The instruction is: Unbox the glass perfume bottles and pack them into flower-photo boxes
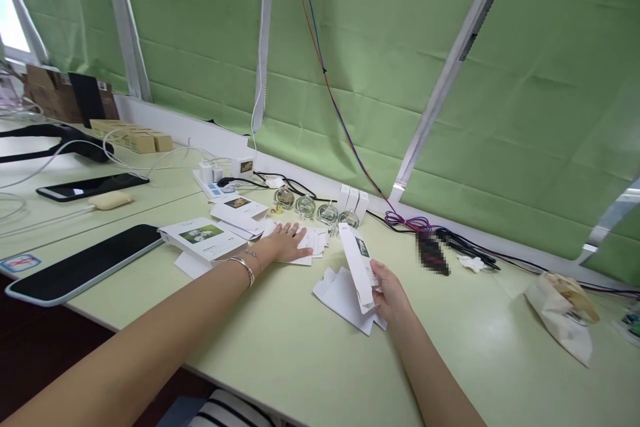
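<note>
At the upper left of the frame I see a brown cardboard box (53,97), its contents hidden from where I stand, and right of it a row of small yellowish box-shaped cartons (137,140). Lower left, a black glossy slab in a pale mint case (95,261) lies flat on the smooth pale-green surface (270,347).

Left of centre, a flattish white card carton with a white-flower picture (200,235) lies just in front of a white carton with a brown picture (239,205). Beside these, the left hand (287,243) rests palm down, fingers spread, over flat white printed card pieces (303,259), gripping nothing that I can see.

Just behind it, near the centre, stand four round clear-glass vessels (328,213); I cannot tell whether they hold anything. Small upright white boxes (353,200) stand close together behind the rightmost vessel.

Right of centre, the right hand (389,291) has its thumb and fingers closed around a slim white folded-card carton (356,260), tilted above crisp-edged flat white card blanks (345,295).

At the far right slumps a creased cream cloth pouch (560,317), its inside hidden.
</note>
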### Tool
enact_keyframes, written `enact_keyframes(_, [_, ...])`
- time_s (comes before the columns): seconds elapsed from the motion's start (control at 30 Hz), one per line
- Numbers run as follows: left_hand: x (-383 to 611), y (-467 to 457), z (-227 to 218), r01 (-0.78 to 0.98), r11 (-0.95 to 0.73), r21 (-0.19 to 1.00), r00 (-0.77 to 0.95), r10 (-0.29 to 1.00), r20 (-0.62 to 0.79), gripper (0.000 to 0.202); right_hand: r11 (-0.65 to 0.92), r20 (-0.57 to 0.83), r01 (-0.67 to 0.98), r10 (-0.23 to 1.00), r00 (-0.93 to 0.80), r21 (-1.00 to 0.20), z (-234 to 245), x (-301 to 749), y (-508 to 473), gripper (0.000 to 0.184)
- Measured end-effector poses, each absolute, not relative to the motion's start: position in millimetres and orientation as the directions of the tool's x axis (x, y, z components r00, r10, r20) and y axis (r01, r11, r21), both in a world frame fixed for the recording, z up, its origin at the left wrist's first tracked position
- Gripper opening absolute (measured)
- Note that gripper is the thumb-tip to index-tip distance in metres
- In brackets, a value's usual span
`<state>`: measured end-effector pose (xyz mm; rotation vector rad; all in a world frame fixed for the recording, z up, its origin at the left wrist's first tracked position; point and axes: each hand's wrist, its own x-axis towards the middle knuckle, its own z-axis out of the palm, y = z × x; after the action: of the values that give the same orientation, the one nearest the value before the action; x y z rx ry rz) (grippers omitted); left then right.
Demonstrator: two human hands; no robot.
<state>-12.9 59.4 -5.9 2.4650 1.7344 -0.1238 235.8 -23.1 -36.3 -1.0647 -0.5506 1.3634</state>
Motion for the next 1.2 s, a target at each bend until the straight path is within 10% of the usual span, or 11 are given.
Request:
enact_keyframes(0.5, [14.6,33.1,29.2,0.887,-0.459,-0.056,0.462,0.881,0.103,0.058,-0.042,-0.201,-0.602,0.959,0.199,-0.797,-10.5,259.8,-23.3,0.011])
enact_keyframes(0.77, [75.6,-34.0,10.8,0.541,-0.839,0.066,0.835,0.545,0.081,0.056,-0.030,-0.223,-0.596,0.941,0.253,-0.802,-8.8,267.5,-24.2,0.012])
enact_keyframes(1.2, [-2.4,52.7,34.9,0.933,-0.359,-0.018,0.359,0.933,-0.015,0.070,-0.037,-0.295,-0.597,0.893,0.340,-0.801,-11.9,273.8,-18.1,0.008])
